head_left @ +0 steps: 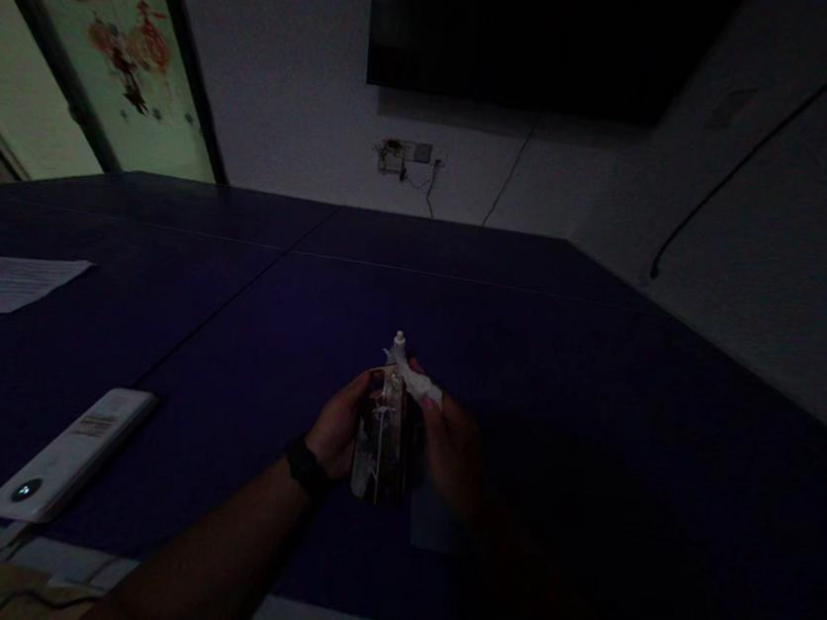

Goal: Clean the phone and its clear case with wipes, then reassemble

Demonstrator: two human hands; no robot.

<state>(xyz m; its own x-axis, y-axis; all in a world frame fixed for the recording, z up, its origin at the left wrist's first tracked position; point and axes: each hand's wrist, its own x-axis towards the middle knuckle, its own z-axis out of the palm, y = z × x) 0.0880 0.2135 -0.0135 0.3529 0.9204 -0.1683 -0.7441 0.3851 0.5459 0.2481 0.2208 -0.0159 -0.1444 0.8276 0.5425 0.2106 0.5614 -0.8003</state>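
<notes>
Dark and pale-streaked, an oblong object (380,451) is resting at lower centre, our left hand (336,429) curling closed around its left side. Our left forearm (228,528) is slanting up from lower left. Our right hand (451,449) is pinching a crumpled white wad (420,384) by the object's top. A white tip (399,338) is poking up above; whether it is capping a container, we cannot tell.

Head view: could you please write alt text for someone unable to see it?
A person's left hand holds a dark, phone-like slab, and the right hand a white crumpled item at its upper end, over a purple table in dim light. A white device lies lower left.
</notes>
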